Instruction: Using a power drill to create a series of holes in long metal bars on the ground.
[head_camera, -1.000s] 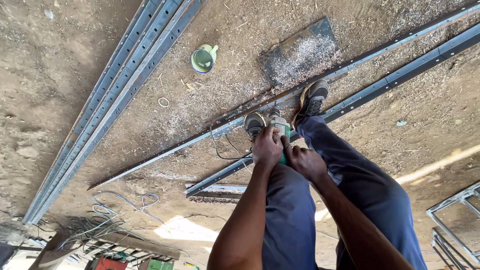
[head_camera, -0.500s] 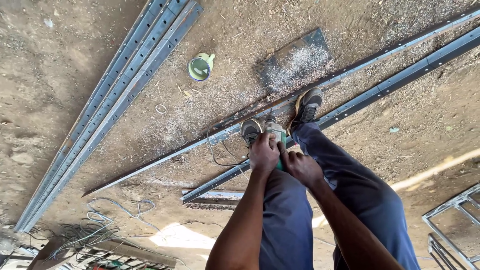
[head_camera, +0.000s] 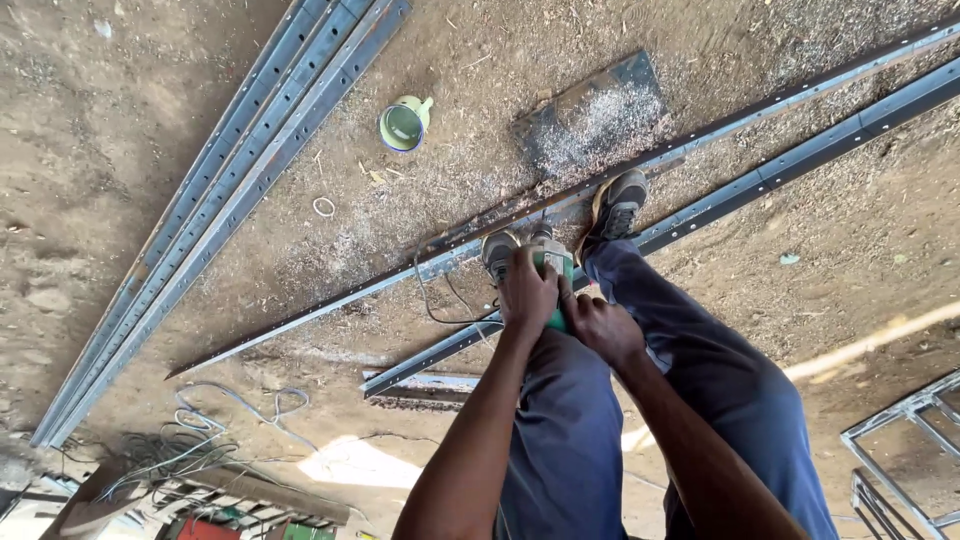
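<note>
The green power tool (head_camera: 548, 268) looks like hard plastic with a dull sheen. The long perforated rails (head_camera: 760, 178) are grey galvanised metal, smooth and faintly shiny, as is the stacked bundle (head_camera: 230, 170). The ground (head_camera: 90, 150) is dry, rough earth dusted with filings. The trousers (head_camera: 570, 430) are matt blue cloth; the small bowl (head_camera: 403, 126) is glossy pale green

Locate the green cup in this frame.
In the head view, the green cup sits on the dirt, upper left of the hands, between the stacked rails and the dark plate.

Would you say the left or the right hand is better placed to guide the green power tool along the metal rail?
Probably left: the left hand grips the green power tool nearest the metal rail; the right hand sits behind.
</note>
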